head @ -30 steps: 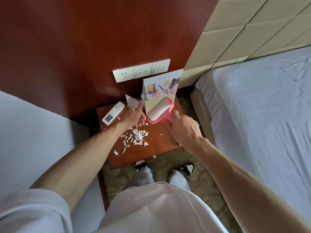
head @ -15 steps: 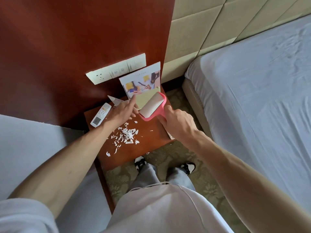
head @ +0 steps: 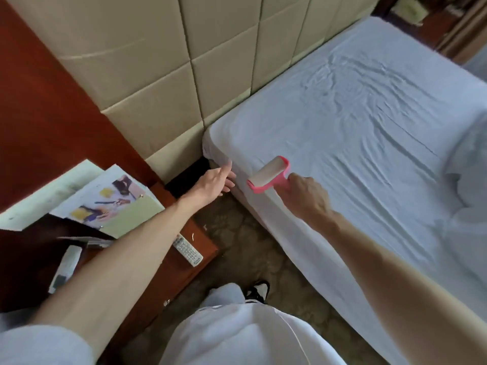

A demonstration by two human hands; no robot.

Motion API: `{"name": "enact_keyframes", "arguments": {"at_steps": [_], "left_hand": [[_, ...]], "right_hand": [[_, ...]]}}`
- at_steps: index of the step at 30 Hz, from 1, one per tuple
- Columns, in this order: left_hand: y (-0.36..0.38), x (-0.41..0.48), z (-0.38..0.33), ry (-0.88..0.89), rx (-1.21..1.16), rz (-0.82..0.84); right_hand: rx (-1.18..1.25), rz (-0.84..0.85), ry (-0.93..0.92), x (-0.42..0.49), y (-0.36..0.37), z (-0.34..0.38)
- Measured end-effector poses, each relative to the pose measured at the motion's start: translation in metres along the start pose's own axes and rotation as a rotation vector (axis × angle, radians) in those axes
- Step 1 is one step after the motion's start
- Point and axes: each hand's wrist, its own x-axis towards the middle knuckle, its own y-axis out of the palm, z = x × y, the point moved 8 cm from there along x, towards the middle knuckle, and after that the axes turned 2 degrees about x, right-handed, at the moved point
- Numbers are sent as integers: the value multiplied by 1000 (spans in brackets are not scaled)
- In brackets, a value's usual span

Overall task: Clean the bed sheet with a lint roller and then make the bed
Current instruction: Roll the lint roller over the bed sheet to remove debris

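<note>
Lint roller (head: 267,175) gripped by its pink handle, your right hand (head: 305,196) holds it at the bed sheet (head: 355,127) edge, near the corner. Your left hand (head: 213,184), fingers straight, touches that corner.

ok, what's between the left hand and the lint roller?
Just a strip of bed sheet, seen in the head view. Nothing else separates the left hand from the lint roller.

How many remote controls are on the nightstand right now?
2. A grey remote lies near the nightstand's bed-side corner; a white remote lies further left, partly covered by the left arm. The arm may hide others.
</note>
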Motion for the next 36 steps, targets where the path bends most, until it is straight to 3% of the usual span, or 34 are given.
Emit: {"name": "enact_keyframes", "arguments": {"at_steps": [7, 12, 19, 26, 36], "left_hand": [[82, 83, -161, 191, 283, 135], [126, 152, -220, 235, 435, 189], [130, 292, -265, 235, 589, 198], [109, 492, -302, 241, 731, 209], [120, 679, -294, 214, 781, 254]], "right_hand": [[202, -168, 248, 38, -67, -127], [294, -146, 346, 80, -77, -174], [496, -146, 468, 201, -60, -196], [672, -242, 681, 369, -50, -199], [848, -128, 801, 544, 3, -196]]}}
